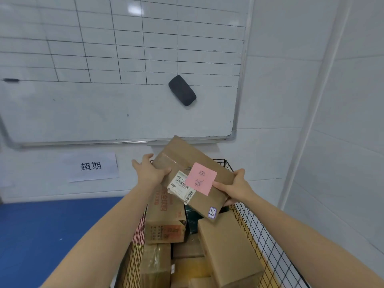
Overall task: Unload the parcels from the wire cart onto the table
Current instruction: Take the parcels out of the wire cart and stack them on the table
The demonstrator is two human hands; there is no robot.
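Above the far end of the wire cart, the brown cardboard parcel was held tilted over the boxes packed inside. At its upper left corner the left hand gripped it, thumb laid across the top face and fingers spread past the far edge. On the lower right side the right hand clasped it, thumb on top just beside a pink note, fingers curled underneath. A white shipping label lay partly under that note. Below, a printed carton and a plain box sat in the cart. Behind, a gridded whiteboard carried a black eraser, with a paper sign on the wall beneath
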